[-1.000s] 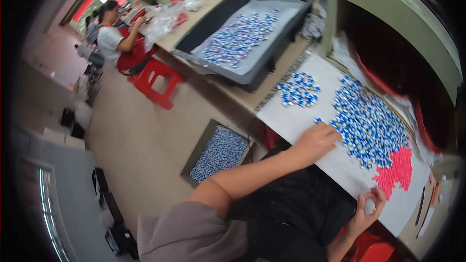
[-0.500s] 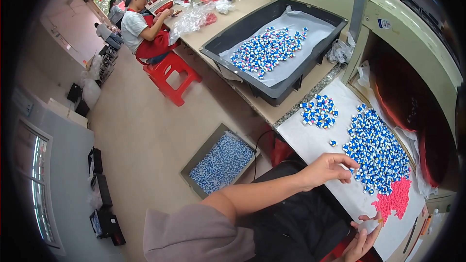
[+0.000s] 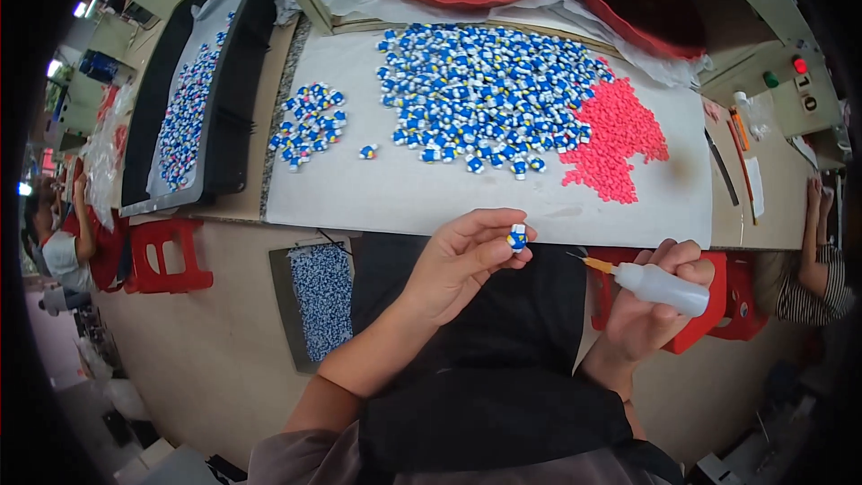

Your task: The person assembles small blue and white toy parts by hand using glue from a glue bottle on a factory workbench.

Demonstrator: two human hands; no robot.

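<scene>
My left hand pinches a small blue-and-white figurine between thumb and fingertips, held above my lap. My right hand grips a white squeeze bottle with an orange needle tip pointing left toward the figurine, a short gap apart. On the white sheet ahead lie a large heap of blue-and-white figurines, a smaller heap to its left, one stray piece, and a pile of small red parts.
A black tray with more figurines sits at the left. A floor tray of blue pieces and a red stool lie below the bench. Another person sits far left; another person's arm is at right. Tools lie right.
My view has swung over the bench. My left hand came back from the heap holding one figurine, and my right hand brought the bottle up beside it.
</scene>
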